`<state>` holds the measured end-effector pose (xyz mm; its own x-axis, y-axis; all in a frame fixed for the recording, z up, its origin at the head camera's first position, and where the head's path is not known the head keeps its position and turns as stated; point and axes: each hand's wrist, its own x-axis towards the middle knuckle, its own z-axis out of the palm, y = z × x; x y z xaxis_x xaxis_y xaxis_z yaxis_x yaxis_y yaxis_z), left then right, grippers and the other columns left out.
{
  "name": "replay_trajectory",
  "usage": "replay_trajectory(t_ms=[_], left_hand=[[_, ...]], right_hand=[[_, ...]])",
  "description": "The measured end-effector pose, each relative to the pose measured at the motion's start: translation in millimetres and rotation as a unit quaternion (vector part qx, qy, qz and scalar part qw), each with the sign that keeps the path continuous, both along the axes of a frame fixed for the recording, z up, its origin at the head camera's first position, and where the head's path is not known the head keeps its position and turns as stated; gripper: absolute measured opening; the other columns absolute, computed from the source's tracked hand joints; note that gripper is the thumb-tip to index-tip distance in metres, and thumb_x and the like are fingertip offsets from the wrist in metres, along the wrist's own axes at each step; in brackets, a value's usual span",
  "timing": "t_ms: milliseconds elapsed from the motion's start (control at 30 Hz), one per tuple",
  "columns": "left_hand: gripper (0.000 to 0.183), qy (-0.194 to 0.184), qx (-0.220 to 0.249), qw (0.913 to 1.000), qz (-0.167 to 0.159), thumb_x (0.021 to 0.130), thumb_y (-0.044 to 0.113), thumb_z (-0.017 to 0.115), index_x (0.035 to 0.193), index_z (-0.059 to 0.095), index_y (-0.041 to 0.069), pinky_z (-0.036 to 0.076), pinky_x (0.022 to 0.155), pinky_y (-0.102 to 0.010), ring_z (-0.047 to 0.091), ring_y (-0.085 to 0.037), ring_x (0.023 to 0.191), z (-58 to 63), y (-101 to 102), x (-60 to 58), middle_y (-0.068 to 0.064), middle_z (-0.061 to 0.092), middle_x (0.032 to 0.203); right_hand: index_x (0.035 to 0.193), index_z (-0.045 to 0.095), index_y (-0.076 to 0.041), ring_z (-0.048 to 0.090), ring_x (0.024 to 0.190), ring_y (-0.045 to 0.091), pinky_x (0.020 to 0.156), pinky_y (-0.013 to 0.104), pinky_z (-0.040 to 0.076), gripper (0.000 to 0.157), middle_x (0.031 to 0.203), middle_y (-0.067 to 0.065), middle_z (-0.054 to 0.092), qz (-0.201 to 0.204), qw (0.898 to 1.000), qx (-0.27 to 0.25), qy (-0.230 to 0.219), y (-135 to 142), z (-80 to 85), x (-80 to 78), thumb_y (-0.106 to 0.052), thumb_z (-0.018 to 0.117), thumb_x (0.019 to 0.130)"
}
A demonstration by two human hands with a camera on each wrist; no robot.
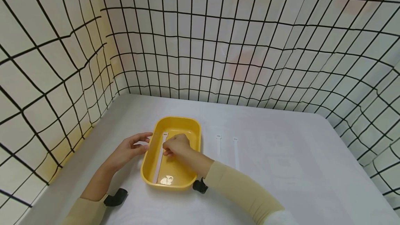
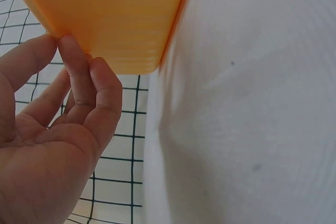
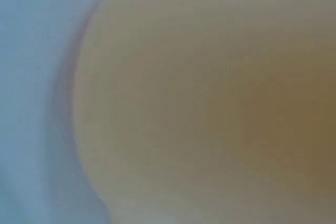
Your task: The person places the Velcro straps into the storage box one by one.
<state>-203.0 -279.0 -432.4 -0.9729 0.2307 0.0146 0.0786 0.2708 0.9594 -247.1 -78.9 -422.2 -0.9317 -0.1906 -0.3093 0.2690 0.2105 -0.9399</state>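
Observation:
A yellow tray stands on the white table, and a white strap with a slotted head lies lengthwise along its left side. My right hand reaches into the tray from the right, fingers curled, fingertips at the strap's right edge near its middle. They pinch the strap there, though the hand covers most of the contact. My left hand is at the tray's left side, fingers loosely bent. In the left wrist view its fingertips touch the tray's outer wall. The right wrist view is mostly a blurred yellow surface.
Two more white straps, a left one and a right one, lie on the table right of the tray. A black wire grid borders the table at the back and both sides. Dark wrist cameras show at each cuff.

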Motion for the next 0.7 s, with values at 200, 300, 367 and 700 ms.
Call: replay_trajectory(t_ms=[200, 300, 367, 700], left_hand=[[0.054, 0.000, -0.012, 0.9999, 0.001, 0.095, 0.017, 0.065, 0.142, 0.045, -0.001, 0.050, 0.084, -0.024, 0.060, -0.028, 0.093, 2.7, 0, 0.4, -0.021, 0.050, 0.121], [0.054, 0.000, -0.010, 1.0000, 0.001, 0.095, 0.016, 0.064, 0.142, 0.045, -0.002, 0.050, 0.084, -0.023, 0.060, -0.028, 0.093, 2.4, 0, 0.7, -0.022, 0.050, 0.121], [0.053, 0.000, -0.010, 0.9999, 0.001, 0.095, 0.015, 0.064, 0.142, 0.045, -0.002, 0.049, 0.084, -0.023, 0.060, -0.028, 0.093, 1.8, 0, 0.9, -0.022, 0.050, 0.121], [0.052, -0.006, -0.017, 0.9998, 0.008, 0.095, 0.015, 0.064, 0.142, 0.046, 0.000, 0.050, 0.085, -0.025, 0.059, -0.030, 0.095, 0.4, 2, 1.7, -0.021, 0.050, 0.122]], right_hand=[[0.086, 0.066, 0.005, 0.063, 0.052, 0.013, 0.055, 0.026, 0.055, 0.007, 0.071, 0.013, 0.068, 0.026, 0.998, -0.061, 0.000, 17, 17.6, 6.5, 0.003, 0.067, 0.080], [0.088, 0.067, 0.005, 0.064, 0.054, 0.013, 0.057, 0.027, 0.056, 0.007, 0.078, 0.017, 0.069, 0.036, 0.997, -0.063, 0.000, 23, 23.8, 9.3, 0.002, 0.068, 0.082], [0.091, 0.066, 0.006, 0.064, 0.055, 0.013, 0.058, 0.027, 0.056, 0.010, 0.083, 0.021, 0.070, 0.043, 0.997, -0.070, 0.000, 26, 26.7, 11.2, 0.002, 0.068, 0.083], [0.102, 0.062, 0.009, 0.066, 0.062, 0.014, 0.065, 0.029, 0.057, 0.018, 0.093, 0.022, 0.068, 0.079, 0.991, -0.103, 0.012, 48, 37.0, 20.9, -0.002, 0.066, 0.088]])
